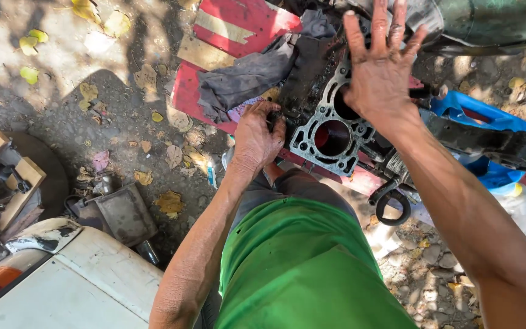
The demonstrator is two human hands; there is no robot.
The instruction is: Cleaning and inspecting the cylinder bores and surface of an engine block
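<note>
The left hand (255, 139) grips the edge of a greasy grey metal engine block (327, 116); the right hand (380, 73) rests flat, fingers spread, on its top.

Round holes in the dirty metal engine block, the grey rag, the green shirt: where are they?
Dirty metal engine block (312, 143), head view, flat rim beside the near round hole.
Crumpled grey rag (245, 79), head view, its middle fold.
Green shirt (299, 268), head view, front cloth.

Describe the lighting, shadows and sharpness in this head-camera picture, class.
Head view: dappled sunlight, leaf shadows mottling the ground; the right hand, spread over the engine block, is brightly sunlit; the left hand lies half shaded; white panel glares slightly; edges bend a little; focus mostly sharp.
</note>
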